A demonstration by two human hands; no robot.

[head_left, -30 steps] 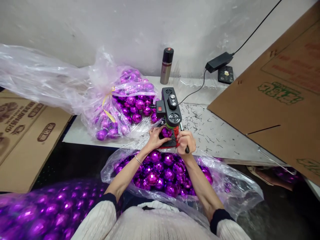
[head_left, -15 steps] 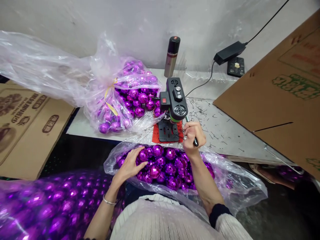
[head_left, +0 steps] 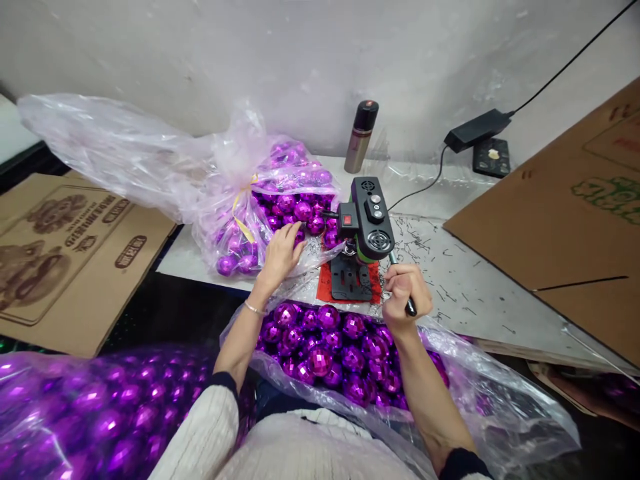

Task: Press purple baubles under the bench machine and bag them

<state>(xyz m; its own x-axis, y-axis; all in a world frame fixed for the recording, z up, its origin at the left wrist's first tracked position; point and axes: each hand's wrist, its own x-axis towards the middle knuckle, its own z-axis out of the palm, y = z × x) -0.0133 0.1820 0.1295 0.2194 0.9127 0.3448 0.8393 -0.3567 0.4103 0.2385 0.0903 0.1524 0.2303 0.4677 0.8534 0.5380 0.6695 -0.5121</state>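
My left hand (head_left: 280, 252) reaches forward to the mouth of a clear bag of purple faceted balls (head_left: 295, 200) on the white table. Its fingers are stretched out over the plastic, beside a ball. My right hand (head_left: 406, 295) is closed round the black lever handle (head_left: 410, 308) of a small black bench drill (head_left: 371, 223). The drill's base plate (head_left: 347, 283) sits bare on a red mat. A second open bag of purple balls (head_left: 340, 347) lies on my lap, between my arms.
A large bag of purple balls (head_left: 100, 407) fills the lower left. Cardboard sheets lie at the left (head_left: 65, 247) and right (head_left: 565, 227). A metal bottle (head_left: 361, 135) and a power adapter (head_left: 477, 130) stand by the wall. Metal scraps (head_left: 450, 267) litter the table.
My left hand left the drill base with a ball, went down to the lap bag, then moved up to the bag on the table. My right hand kept hold of the lever.
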